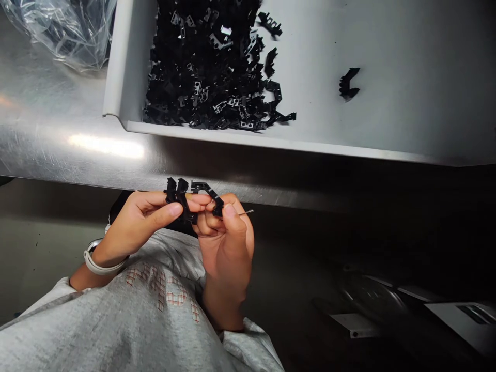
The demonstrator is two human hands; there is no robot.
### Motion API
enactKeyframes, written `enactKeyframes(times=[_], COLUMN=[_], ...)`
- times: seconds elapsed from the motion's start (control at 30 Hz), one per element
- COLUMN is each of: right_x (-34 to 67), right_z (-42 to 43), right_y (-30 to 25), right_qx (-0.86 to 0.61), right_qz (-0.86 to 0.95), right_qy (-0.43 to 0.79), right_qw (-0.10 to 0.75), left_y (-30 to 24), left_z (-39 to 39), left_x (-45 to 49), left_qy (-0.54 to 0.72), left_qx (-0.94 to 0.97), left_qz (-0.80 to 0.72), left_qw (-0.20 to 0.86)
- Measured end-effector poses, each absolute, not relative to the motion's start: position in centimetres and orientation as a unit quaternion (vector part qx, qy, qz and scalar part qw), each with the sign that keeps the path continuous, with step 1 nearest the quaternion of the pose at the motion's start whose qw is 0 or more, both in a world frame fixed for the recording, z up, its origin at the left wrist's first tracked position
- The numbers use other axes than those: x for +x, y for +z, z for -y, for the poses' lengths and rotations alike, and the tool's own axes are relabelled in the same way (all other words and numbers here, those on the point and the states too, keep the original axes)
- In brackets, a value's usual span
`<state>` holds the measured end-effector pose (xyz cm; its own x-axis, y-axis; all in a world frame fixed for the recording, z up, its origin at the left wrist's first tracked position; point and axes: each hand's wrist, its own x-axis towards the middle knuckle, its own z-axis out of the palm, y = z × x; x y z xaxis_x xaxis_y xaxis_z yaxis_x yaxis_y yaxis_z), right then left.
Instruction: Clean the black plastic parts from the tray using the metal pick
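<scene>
My left hand point(149, 217) pinches a pair of small black angled plastic parts point(181, 196), side by side between thumb and fingers. Beside it, my right hand point(228, 237) is closed on another black angled plastic part point(209, 191), gripping its lower end under the thumb. A thin metal-looking pin or tool tip point(247, 212) sticks out to the right of that hand; the rest of it is hidden by the fingers. Both hands are close together in front of the table edge, with fingertips nearly meeting.
A white tray point(271, 140) lies on the metal table point(50, 129), holding a heap of similar black parts point(205, 67) at its left. One lone black part point(347, 84) lies further right in the tray. A clear plastic bag point(70, 31) is at the upper left.
</scene>
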<state>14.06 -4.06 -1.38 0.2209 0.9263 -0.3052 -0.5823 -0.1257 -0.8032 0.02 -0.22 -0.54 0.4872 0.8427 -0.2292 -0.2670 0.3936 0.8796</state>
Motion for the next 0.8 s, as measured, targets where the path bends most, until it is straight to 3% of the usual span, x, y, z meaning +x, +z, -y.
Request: enactKeyframes(times=[0.8], right_x=[13.88], right_z=[4.15], right_y=[-1.46], right_qx=[-0.478], right_qz=[0.195], right_qy=[0.566], right_qw=[0.643], left_y=[-0.08], left_z=[0.27], left_x=[0.22], left_qy=[0.376], left_qx=[0.377], left_qz=[-0.38], left_qw=[0.756])
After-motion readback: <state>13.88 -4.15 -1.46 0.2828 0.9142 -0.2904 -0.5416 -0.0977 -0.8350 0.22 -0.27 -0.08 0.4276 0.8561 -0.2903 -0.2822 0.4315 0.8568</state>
